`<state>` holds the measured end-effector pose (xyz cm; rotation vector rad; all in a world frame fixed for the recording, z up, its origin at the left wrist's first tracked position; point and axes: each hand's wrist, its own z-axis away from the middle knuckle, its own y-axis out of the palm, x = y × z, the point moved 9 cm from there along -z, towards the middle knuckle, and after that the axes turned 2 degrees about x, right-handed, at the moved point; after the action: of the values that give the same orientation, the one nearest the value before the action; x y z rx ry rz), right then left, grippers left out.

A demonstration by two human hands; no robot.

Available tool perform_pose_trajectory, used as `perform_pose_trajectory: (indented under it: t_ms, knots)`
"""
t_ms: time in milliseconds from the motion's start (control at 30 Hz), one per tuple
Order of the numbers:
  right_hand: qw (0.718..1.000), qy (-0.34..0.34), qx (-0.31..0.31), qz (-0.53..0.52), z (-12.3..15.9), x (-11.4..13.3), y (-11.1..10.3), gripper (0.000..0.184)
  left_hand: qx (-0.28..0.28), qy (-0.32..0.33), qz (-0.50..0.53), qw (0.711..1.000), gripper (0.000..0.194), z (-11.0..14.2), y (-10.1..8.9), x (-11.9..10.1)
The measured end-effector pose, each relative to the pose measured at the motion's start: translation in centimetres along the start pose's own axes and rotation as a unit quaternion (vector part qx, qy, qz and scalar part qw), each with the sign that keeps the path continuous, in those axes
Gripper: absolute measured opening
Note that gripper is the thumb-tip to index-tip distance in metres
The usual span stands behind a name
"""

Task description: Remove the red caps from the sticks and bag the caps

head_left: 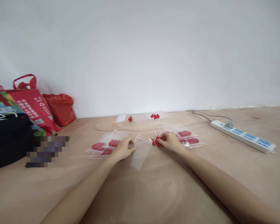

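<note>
My left hand [123, 148] is at the left edge of a clear zip bag [142, 152], its thumb and finger curled on the plastic. The bag lies slanted between my hands, with no red pieces visible in it. My right hand [171, 141] is closed on a small red bulb-shaped piece [158, 143], fingertips down among several alike. Thin clear sticks [153, 133] fan out behind those pieces; some are hidden by the hand. To the left lie overlapping zip bags with red pieces [98, 146], and more filled bags [184, 133] lie beyond my right hand.
Near the wall, another clear bag [140, 117] lies with thin sticks and loose red pieces [155, 116]. A white power strip [244, 136] with a plugged-in cord is at right. Red bags [60, 109] and a black bag [11, 140] stand at left, beside a pixelated object [49, 152].
</note>
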<state>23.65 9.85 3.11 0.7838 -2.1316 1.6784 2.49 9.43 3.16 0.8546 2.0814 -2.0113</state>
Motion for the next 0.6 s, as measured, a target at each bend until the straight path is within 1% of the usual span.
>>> perform_pose_trajectory:
  t_ms: [100,267,333,400,433,500,600]
  knots:
    - [0.999,0.009,-0.022,0.029,-0.1,-0.6,-0.2,0.017,0.009,0.0,0.026,1.0,0.011,0.0,0.1,0.0]
    - [0.995,0.007,-0.034,0.094,0.1,-0.6,-0.1,0.018,0.006,-0.002,0.053,0.999,0.011,0.2,0.1,-0.2]
    - [0.995,0.012,-0.036,0.092,0.2,-0.7,-0.1,0.018,0.014,-0.009,0.067,0.998,0.011,0.2,0.3,0.0]
    - [0.997,0.022,-0.03,0.063,0.2,-0.8,0.1,0.019,0.019,-0.019,0.083,0.996,0.011,0.1,0.3,0.3]
    - [0.998,0.028,-0.027,0.045,0.2,-0.9,0.2,0.019,0.013,-0.026,0.092,0.995,0.011,0.0,0.0,0.5]
    - [0.999,0.04,-0.022,0.016,0.2,-1.1,0.3,0.02,-0.013,-0.041,0.113,0.993,0.013,-0.4,-1.1,1.3]
    - [0.998,0.057,-0.025,0.019,0.1,-1.3,0.2,0.022,-0.059,-0.07,0.15,0.984,0.02,-0.8,-4.1,3.2]
